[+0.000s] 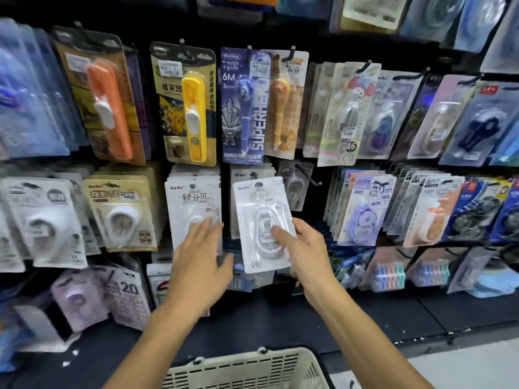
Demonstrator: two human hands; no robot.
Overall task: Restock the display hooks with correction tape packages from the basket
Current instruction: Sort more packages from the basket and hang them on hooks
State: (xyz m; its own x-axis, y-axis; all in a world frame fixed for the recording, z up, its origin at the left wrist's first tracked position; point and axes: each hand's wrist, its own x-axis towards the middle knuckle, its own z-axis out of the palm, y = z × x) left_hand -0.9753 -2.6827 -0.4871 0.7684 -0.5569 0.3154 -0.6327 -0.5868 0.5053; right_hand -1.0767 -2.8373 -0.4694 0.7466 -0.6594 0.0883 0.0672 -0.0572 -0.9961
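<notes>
Right hand [304,249] pinches a white correction tape package [262,223] upright; left hand [200,265], fingers straight, presses the hung stack [193,203] left of it. Basket [247,369] sits near, below the display.

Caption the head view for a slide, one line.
Right hand holds a white correction tape package at the display hooks; left hand rests on the neighbouring stack.

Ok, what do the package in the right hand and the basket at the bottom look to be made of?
The correction tape package in the right hand looks like white printed card under a clear plastic blister: glossy glare runs across its raised bubble. The basket looks like moulded matte beige plastic, judging by its even slotted wall and thick rounded rim. Its inside is out of view.
</notes>
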